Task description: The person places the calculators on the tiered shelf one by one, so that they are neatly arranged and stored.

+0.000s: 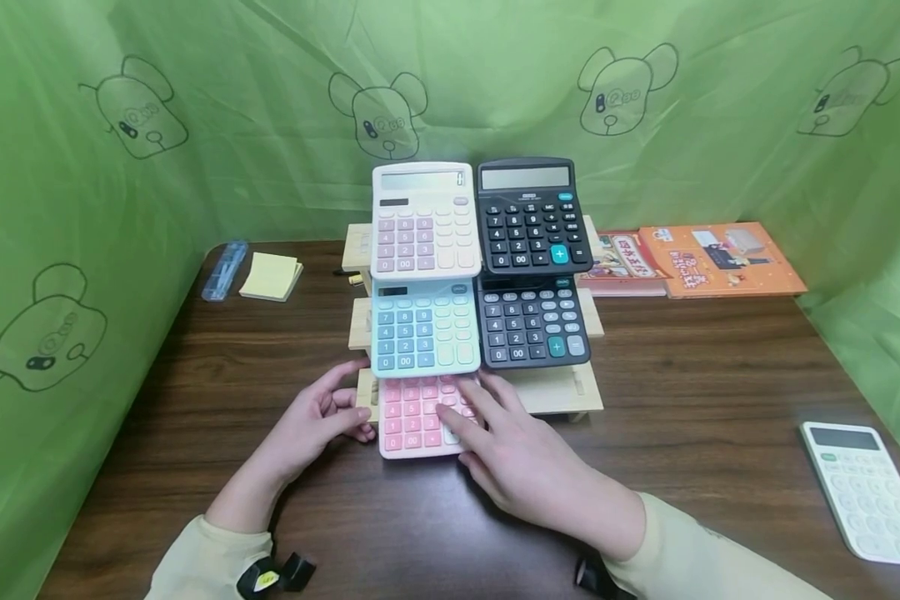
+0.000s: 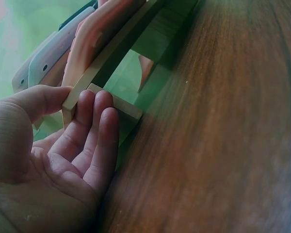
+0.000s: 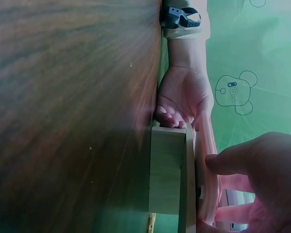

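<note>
A pink calculator (image 1: 412, 425) lies tilted on the lowest tier of a wooden stepped stand (image 1: 547, 390). My left hand (image 1: 311, 425) pinches the left end of that tier, thumb above and curled fingers beneath, as the left wrist view shows. My right hand (image 1: 521, 454) rests on the right part of the pink calculator, its fingers spread over the keys. In the right wrist view its thumb (image 3: 228, 160) lies at the calculator's edge. The pink calculator's upper part is hidden under a light blue calculator (image 1: 423, 333) on the middle tier.
A white calculator (image 1: 423, 225) and a black calculator (image 1: 532, 217) lean on the top tier. Another black calculator (image 1: 532, 333) is beside the blue one. Sticky notes (image 1: 270, 277), a blue case (image 1: 225, 271) and an orange book (image 1: 727, 258) lie behind. Another white calculator (image 1: 862, 492) lies far right.
</note>
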Motion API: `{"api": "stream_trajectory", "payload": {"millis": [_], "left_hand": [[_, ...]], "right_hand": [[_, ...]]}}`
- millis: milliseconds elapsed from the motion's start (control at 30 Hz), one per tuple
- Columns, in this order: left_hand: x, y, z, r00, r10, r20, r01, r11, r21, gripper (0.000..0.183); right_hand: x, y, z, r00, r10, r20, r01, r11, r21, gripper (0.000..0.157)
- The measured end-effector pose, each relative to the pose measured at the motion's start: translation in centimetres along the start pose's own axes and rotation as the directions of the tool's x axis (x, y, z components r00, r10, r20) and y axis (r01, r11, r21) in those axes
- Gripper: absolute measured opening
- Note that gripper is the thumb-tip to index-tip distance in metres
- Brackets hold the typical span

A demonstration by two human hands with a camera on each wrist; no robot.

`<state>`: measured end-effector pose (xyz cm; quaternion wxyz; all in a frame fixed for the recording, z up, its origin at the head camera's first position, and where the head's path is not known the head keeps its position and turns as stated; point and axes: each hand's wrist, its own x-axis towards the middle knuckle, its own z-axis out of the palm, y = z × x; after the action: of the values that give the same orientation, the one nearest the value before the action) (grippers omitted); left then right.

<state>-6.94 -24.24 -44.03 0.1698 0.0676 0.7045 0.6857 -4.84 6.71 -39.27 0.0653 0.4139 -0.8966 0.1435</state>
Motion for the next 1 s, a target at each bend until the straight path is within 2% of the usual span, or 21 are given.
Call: {"api": "stream_trajectory", "payload": {"millis": [233, 500, 667, 867, 1000], "left_hand": [[0.0, 0.0, 0.1, 1.0, 0.005, 0.005, -0.005, 1.0, -0.004, 0.065], [-0.1, 0.1, 0.1, 1.0, 0.0, -0.004, 0.0, 1.0, 0.005, 0.066], [-0.1, 0.0, -0.1, 1.0, 0.0, -0.013, 0.0, 1.0, 0.002, 0.065], [0.0, -0.1, 0.0, 1.0, -0.001, 0.001, 0.001, 1.0, -0.006, 0.065], [0.0, 0.0, -0.1, 1.0, 0.005, 0.006, -0.005, 1.0, 0.007, 0.065]], "right_hand": [[0.1, -0.1, 0.1, 1.0, -0.003, 0.008, 0.003, 1.0, -0.004, 0.059], [0.2, 0.1, 0.0, 0.999, -0.043, -0.005, 0.044, 0.999, 0.005, 0.061], [0.3, 0.1, -0.1, 0.998, -0.045, 0.033, 0.046, 0.999, -0.004, 0.065], [-1.2, 0.8, -0.9, 0.984, -0.091, 0.154, 0.093, 0.996, -0.004, 0.086], [-2.9, 1.5, -1.5, 0.984, -0.1, 0.148, 0.101, 0.995, 0.0, 0.091]]}}
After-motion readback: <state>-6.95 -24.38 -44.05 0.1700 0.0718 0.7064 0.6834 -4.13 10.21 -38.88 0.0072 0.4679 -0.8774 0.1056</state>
